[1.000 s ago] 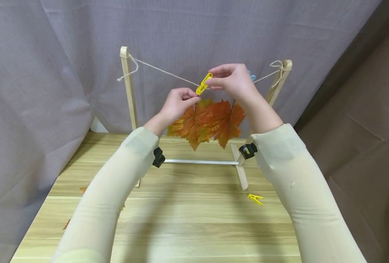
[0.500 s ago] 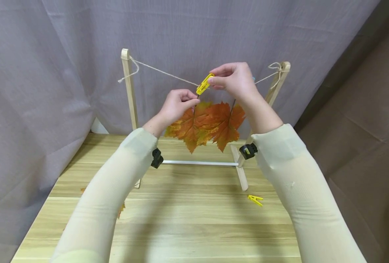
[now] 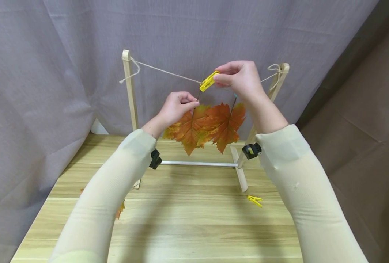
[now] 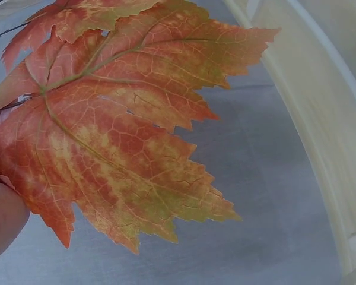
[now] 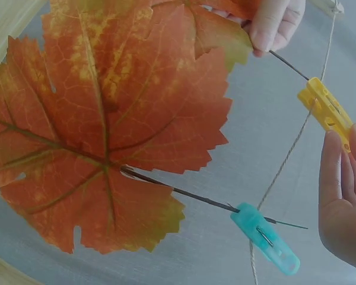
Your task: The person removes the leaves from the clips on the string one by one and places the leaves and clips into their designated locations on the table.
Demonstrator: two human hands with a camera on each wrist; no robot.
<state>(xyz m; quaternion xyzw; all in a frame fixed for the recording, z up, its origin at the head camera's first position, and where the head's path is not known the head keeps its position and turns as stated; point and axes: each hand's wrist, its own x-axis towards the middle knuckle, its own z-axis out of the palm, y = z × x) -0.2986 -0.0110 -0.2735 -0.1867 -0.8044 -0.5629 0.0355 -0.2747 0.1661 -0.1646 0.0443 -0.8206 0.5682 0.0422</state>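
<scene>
My left hand [image 3: 178, 107] pinches the dark stem of an orange-green maple leaf [image 3: 189, 133], which hangs below the fingers. In the head view my right hand [image 3: 242, 78] holds a yellow clothespin [image 3: 209, 81] between thumb and fingers. The right wrist view shows this clothespin's jaws at the twine [image 5: 289, 148], with the leaf's stem tip right at them. Beside it a second maple leaf [image 3: 227, 128] hangs by its stem from a teal clothespin [image 5: 264, 237] on the same twine. The two leaves overlap in the head view.
Two wooden posts [image 3: 130, 98] carry the twine, joined low down by a white rod [image 3: 197, 163]. Another yellow clothespin [image 3: 255, 200] lies on the wooden table [image 3: 188, 226] at the right. Part of a leaf [image 3: 120, 210] shows beside the left sleeve. A grey curtain [image 3: 194, 29] hangs behind.
My right hand has shifted slightly right with the yellow clothespin, which now lies more slanted. The left hand has dropped a little along the stem, widening the gap between the hands.
</scene>
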